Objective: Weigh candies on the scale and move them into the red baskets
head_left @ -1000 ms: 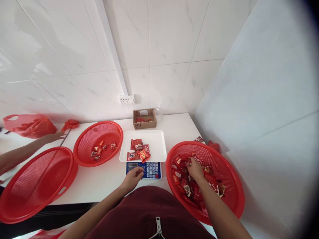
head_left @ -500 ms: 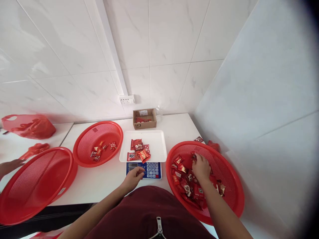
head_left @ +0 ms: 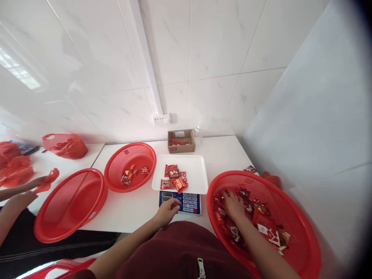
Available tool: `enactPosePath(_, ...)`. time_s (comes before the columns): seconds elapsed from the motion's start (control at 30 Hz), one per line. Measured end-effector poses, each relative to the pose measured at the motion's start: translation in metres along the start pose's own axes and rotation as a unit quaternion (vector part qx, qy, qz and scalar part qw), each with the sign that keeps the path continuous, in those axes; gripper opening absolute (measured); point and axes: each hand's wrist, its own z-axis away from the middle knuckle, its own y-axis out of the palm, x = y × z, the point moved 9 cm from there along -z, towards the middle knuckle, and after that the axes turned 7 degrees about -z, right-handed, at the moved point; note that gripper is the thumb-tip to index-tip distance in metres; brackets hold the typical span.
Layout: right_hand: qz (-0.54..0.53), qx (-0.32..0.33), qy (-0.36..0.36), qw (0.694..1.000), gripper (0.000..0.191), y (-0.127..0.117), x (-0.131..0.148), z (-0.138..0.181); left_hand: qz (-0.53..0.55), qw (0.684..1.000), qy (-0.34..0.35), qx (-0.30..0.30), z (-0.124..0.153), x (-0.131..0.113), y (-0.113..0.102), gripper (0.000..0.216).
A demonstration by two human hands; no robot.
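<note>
My right hand [head_left: 234, 206] is inside the large red basket [head_left: 303, 232] on the right. Its fingers are apart and reach down among red-wrapped snack packets [head_left: 263, 221]; the fingertips are partly hidden. My left hand [head_left: 168, 212] is loosely curled over the lower edge of the blue-faced digital scale [head_left: 190, 203], with nothing visible in it. On the scale's white tray [head_left: 193, 164] several small red snack packets [head_left: 176, 176] lie in a loose pile.
A smaller red basket [head_left: 109, 162] with a few packets stands left of the tray. Another red basket [head_left: 72, 209] is further left. Behind the tray sits a small cardboard box [head_left: 181, 148]. At far left, a co-worker's hands [head_left: 24, 197] hold a red plastic bag [head_left: 49, 181].
My right hand has moved to the left part of the basket and lowered into the packets. The view has shifted left. The co-worker's hands now hold a red bag.
</note>
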Motion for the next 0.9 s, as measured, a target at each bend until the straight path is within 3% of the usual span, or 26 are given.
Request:
enactPosePath(0.27,0.022,-0.063,-0.024,0.997,0.033,-0.014,-0.006,0.005,-0.008,1.0,-0.008,0.006,-0.003,0.001,0.004,0.019)
enactPosePath(0.4,-0.033,-0.056,0.001,0.998,0.022,-0.008,-0.028,0.004,-0.021,1.0,-0.009,0.004,-0.002,0.004,0.004,0.02)
enactPosePath(0.57,-0.179,-0.107,0.049,0.977,0.034,-0.008,-0.065,0.001,-0.036,0.999,-0.007,0.01,-0.002,0.006,0.005,0.021)
enactPosePath(0.7,-0.242,-0.125,0.132,0.953,0.041,-0.016,-0.095,0.002,-0.047,0.999,-0.006,0.02,-0.001,0.002,0.007,0.021)
enactPosePath(0.77,-0.241,-0.144,0.151,0.948,0.042,-0.022,-0.105,0.003,-0.049,0.998,-0.008,0.023,-0.001,0.001,0.008,0.021)
enactPosePath(0.9,-0.165,-0.164,0.113,0.966,0.043,-0.026,-0.108,-0.001,-0.061,0.998,-0.013,0.025,-0.001,0.002,0.008,0.022)
